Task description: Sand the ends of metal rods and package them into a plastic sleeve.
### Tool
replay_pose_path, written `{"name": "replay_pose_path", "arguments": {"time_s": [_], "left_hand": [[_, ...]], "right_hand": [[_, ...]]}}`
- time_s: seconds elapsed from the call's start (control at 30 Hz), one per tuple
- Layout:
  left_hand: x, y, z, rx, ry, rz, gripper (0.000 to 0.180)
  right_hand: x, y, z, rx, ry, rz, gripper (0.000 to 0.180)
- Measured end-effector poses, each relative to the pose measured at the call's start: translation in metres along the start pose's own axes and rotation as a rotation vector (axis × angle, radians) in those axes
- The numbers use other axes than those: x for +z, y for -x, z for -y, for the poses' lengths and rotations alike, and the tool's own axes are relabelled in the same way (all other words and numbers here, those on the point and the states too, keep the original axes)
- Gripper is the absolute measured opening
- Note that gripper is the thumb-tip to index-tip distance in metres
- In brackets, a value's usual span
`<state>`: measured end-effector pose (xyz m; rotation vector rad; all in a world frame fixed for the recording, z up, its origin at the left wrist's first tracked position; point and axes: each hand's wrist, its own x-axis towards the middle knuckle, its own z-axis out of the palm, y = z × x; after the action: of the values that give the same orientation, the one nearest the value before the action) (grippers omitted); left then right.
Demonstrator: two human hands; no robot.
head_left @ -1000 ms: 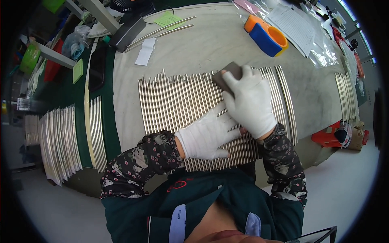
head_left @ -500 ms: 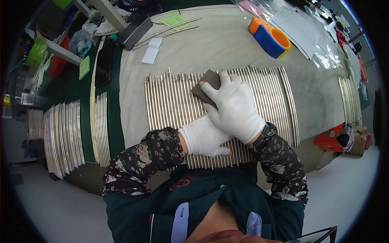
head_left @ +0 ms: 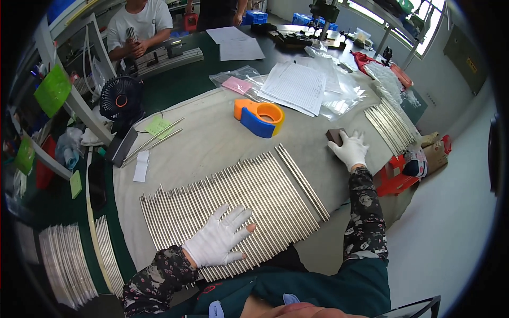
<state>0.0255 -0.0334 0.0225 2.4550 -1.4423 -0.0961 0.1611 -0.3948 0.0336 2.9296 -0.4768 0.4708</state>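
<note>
A row of thin silvery metal rods [head_left: 275, 199] lies side by side on the grey cloth in front of me. My left hand [head_left: 218, 239], in a white glove with bare fingertips, rests flat across the row with its fingers spread. Off to the right, past the rods, my right hand [head_left: 352, 149] is on the cloth in a matching glove. Its thumb and fingers hold a small dark brown block [head_left: 334, 135], partly hidden by the hand. Two rods [head_left: 302, 183] lie slightly apart at the row's right end.
An orange and blue tape dispenser [head_left: 260, 117] and paper sheets [head_left: 294, 87] lie beyond the rods. More rods [head_left: 391, 126] are at the far right; bundles [head_left: 66, 265] sit at the left. A black fan [head_left: 121, 99] stands at the back left. Another person [head_left: 139, 29] holds rods across the table.
My right hand has left the rods and moved far right with the block. My left hand, formerly under it, now lies alone on the rods. The view has swung right and up.
</note>
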Motion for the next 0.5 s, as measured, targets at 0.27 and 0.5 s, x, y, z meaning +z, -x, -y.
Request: {"name": "replay_pose_path", "arguments": {"time_s": [0.27,0.5], "left_hand": [[-0.005,0.001,0.007,-0.074,-0.002,0.113,0.067],[-0.002,-0.006,0.009,-0.07,0.017,0.167,0.061]], "right_hand": [[0.024,-0.082,0.014,-0.154,-0.033,0.125,0.036],[0.071,-0.138,0.011,-0.118,-0.006,0.117,0.036]]}}
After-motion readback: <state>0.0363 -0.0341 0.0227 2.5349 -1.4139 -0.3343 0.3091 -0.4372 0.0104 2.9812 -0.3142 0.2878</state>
